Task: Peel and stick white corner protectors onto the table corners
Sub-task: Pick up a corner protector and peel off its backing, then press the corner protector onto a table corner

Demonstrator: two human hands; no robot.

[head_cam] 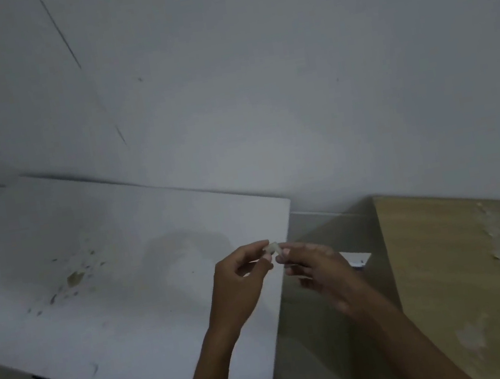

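Note:
A small white corner protector (272, 247) hangs in the air between both hands, just above the right edge of the white table (124, 274). My left hand (240, 281) pinches its left side with thumb and forefinger. My right hand (313, 266) pinches its right side with its fingertips; this hand is blurred. The table's far right corner (288, 199) lies bare a little beyond the hands.
The white tabletop carries brownish stains (74, 277) at its middle left. A light wooden surface (471, 269) with peeled patches stands to the right, across a narrow floor gap. A small white sheet (356, 259) lies in that gap. A plain wall (256, 73) rises behind.

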